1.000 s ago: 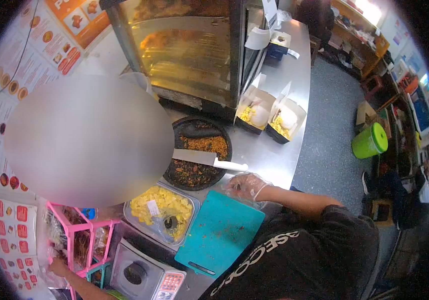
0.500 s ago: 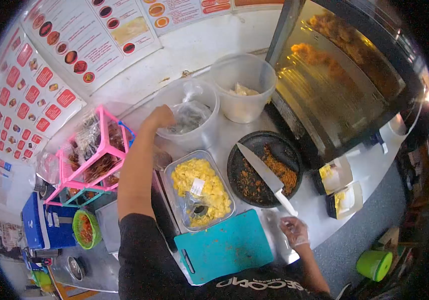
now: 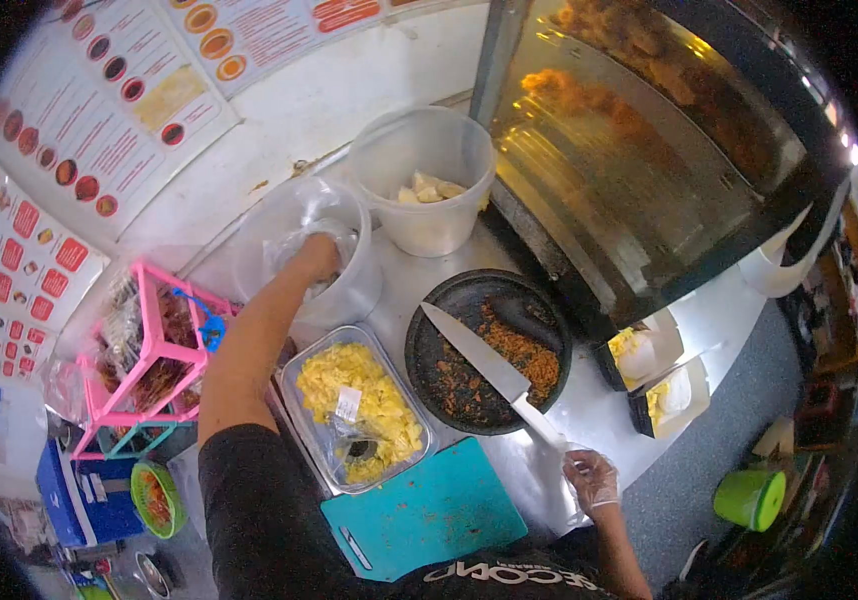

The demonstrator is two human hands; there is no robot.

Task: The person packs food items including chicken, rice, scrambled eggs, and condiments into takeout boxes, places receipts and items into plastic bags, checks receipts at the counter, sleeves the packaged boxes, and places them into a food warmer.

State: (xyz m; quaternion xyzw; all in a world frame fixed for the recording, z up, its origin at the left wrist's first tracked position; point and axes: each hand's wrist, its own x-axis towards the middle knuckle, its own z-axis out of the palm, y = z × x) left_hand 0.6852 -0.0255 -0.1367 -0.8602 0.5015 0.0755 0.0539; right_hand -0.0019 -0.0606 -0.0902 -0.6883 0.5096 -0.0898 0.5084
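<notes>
My left hand [image 3: 323,258] reaches down into a clear plastic tub [image 3: 369,285] and touches thin clear plastic bags [image 3: 294,250]; its fingertips are hidden among them. My right hand [image 3: 591,482] wears a clear glove and hovers loosely curled, with nothing visible in it, just below the white handle of a large knife [image 3: 479,352]. The knife lies across a dark stone mortar dish [image 3: 419,375] that has reddish-brown crumbs on it. Beside the dish, a clear tray [image 3: 427,440] holds yellow chopped food [image 3: 359,375] with a bag and a white label on top.
A teal cutting board [image 3: 429,510] with crumbs lies nearest my body. Another clear tub [image 3: 429,235] holds pale pieces. The glass display case [image 3: 629,200] with fried food stands at right, two open food boxes [image 3: 674,400] below it. A pink rack [image 3: 154,350] stands at left.
My left hand has gone deeper into the tub, among the bags. The view has shifted, so the counter things appear further left. My right hand stays near the knife handle.
</notes>
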